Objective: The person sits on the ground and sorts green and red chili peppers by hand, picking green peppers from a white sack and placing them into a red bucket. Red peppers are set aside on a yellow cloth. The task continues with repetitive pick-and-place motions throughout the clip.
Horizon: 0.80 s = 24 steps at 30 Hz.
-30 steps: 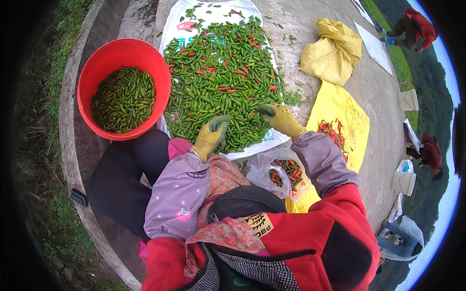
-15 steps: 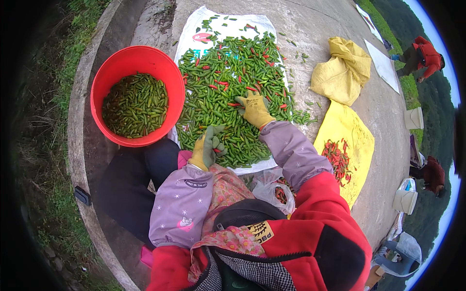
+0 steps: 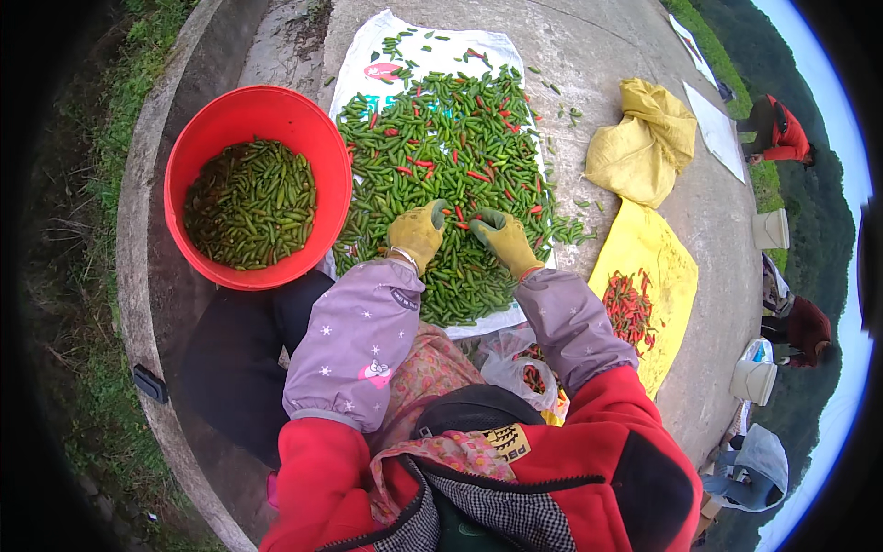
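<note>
A wide heap of green chili peppers [image 3: 423, 184] with scattered red ones covers a white sack [image 3: 361, 57] laid flat in front of me. My left hand [image 3: 418, 236], in a yellow and green glove, is above the near middle of the heap. Its fingers are closed, with a bit of red chili pepper showing at the tips. Close by on the right, my right hand [image 3: 508, 241], gloved alike, has thumb and fingers pinched at a red chili pepper [image 3: 476, 217]. The fingertips of the two hands point toward each other, a small gap apart.
At left stands a red bucket [image 3: 340, 184] holding green chilies. To the right, red chilies [image 3: 628, 313] lie on a yellow sack [image 3: 670, 276], below a bunched yellow sack [image 3: 644, 143]. A clear plastic bag [image 3: 506, 368] is by my lap. Other people [image 3: 786, 133] work at far right.
My left hand has moved up and right from the heap's near edge. My right hand has drawn back toward me and slightly right, so the two are now close together.
</note>
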{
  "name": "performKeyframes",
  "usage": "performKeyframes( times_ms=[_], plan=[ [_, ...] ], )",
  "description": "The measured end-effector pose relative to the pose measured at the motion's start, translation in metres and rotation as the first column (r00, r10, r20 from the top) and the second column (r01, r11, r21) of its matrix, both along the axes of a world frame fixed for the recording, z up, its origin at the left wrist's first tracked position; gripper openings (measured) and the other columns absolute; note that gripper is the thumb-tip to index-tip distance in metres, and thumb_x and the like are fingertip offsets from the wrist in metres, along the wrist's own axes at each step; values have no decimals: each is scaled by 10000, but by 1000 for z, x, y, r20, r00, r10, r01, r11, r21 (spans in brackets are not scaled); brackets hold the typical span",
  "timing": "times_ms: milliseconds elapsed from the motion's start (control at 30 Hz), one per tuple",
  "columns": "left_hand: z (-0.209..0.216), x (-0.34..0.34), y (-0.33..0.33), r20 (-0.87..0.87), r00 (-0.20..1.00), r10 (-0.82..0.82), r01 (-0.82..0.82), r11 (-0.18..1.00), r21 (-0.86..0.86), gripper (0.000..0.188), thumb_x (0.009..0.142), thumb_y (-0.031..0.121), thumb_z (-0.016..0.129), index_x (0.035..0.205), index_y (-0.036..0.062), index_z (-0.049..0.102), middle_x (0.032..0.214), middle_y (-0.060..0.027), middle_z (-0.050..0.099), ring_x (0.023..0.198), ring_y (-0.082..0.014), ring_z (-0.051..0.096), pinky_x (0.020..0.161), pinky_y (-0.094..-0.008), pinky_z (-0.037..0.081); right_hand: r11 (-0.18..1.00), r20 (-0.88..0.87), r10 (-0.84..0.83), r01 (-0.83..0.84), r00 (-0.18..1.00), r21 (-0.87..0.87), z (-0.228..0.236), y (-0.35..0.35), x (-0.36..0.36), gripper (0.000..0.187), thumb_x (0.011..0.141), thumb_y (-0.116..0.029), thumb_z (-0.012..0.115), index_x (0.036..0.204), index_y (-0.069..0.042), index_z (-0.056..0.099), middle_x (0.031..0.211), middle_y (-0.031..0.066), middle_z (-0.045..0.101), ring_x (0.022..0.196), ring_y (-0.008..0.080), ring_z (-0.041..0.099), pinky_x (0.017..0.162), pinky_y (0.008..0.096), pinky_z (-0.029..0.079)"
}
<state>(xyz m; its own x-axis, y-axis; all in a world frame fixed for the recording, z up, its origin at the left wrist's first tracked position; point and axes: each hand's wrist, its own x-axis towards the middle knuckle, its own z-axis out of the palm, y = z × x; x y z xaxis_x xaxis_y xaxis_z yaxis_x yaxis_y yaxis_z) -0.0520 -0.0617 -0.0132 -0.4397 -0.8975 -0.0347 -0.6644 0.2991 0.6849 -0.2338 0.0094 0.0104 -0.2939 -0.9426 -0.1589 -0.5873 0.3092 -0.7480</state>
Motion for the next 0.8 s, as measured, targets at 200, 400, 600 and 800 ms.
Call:
performKeyframes(
  times_ms=[200,400,600,800],
  plan=[
    [1,-29,-21,387,899,-205,264,959,-105,195,864,130,512,1028,121,616,903,-80,694,858,-260,670,700,-398,512,992,-8,-102,103,995,71,14,14,-12,332,843,-293,652,1064,-45,660,992,111,694,918,278,651,821,375,486],
    [-7,-13,-18,366,916,-162,233,960,-158,144,862,139,537,975,126,625,938,-85,693,894,-259,674,736,-387,524,981,-362,69,-129,930,-144,-4,-6,1,360,803,-287,711,1060,-47,636,927,130,675,881,325,634,801,411,487],
    [-8,7,-1,208,972,-110,131,987,-90,246,783,276,693,966,124,630,872,-87,689,833,-298,661,712,-417,507,981,-488,188,-182,852,59,-20,-37,6,373,792,-305,719,1031,-29,646,915,149,691,876,314,662,801,406,509],
    [1,32,19,-320,916,242,-200,967,160,130,824,193,668,880,77,661,727,-89,669,629,-234,643,565,-369,481,924,-772,381,-229,508,306,-26,-62,21,348,761,-324,682,964,-43,659,889,123,678,862,290,663,757,390,497]
  ],
)
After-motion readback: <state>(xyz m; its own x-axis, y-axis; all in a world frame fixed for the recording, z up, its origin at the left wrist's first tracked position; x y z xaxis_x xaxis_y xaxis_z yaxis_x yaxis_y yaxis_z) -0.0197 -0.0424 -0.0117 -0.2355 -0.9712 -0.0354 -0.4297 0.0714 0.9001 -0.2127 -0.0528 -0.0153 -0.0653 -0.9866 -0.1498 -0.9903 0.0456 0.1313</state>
